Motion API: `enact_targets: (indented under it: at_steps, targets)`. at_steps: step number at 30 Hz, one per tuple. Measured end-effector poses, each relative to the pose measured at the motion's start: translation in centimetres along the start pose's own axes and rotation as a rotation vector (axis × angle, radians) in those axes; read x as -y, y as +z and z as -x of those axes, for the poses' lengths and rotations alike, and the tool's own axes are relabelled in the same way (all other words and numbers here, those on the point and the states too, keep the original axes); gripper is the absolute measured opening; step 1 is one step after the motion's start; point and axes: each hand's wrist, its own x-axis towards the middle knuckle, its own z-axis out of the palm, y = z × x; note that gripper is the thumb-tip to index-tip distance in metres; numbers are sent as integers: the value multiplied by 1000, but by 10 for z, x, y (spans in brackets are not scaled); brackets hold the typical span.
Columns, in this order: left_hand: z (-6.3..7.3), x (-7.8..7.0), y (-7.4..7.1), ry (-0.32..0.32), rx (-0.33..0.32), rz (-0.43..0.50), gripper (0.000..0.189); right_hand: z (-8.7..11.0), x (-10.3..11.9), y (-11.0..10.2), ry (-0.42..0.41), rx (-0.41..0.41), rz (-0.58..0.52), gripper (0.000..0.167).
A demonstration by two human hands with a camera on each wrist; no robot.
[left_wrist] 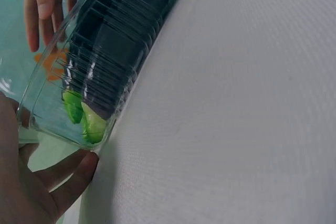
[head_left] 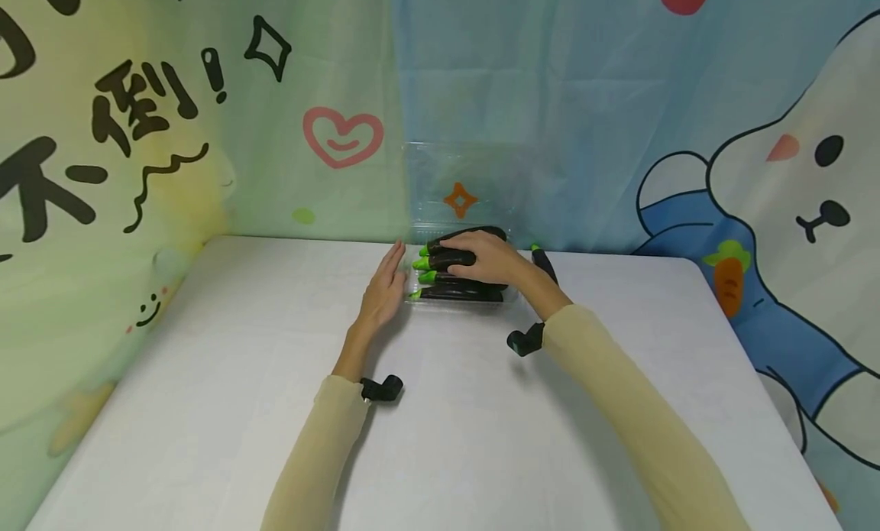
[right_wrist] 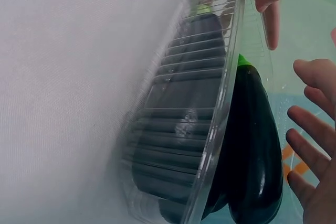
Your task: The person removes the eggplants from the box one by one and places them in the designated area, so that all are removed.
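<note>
Far left of the frame: backdrop (head_left: 289, 179), yellow-green with black characters at upper left and a pink heart nearer the middle. Below it, white bench (head_left: 227, 378), spreading across the lower frame.

Lower left of centre: my beige left sleeve (head_left: 309, 454), black wrist camera (head_left: 382, 389) at the cuff. My left hand (head_left: 383, 288) lies just left of centre, fingers extended, grasping nothing; left wrist view shows fingertips touching the end of the clear plastic box near its corner.

Centre: clear plastic box (left_wrist: 31, 111) on the bench near its back edge, transparent lid (head_left: 474, 160) raised behind it, backdrop visible through. Ribbed side walls. In the box, at least four dark purple eggplants (head_left: 464, 293), laid side by side, green stem ends toward the left of the frame; the rearmost shows above the rim in the right wrist view.

Right of centre: my right hand (head_left: 490, 257) above the eggplants in the head view; right wrist view shows the fingers loosely spread, apart from the nearest eggplant, grip released. Just right of the box, one more eggplant (head_left: 543, 262), partly hidden by my forearm. Beige right sleeve (head_left: 632, 409) runs to lower right.

Far right: white cartoon animal (head_left: 770, 179) in blue, carrot at its chest.
</note>
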Motion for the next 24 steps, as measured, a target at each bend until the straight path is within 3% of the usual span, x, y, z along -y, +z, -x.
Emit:
enact_targets:
  at_steps: [24]
  targets:
    - [0,0,0,6,-10,-8,55,-8,-6,0,33,51,7,58]
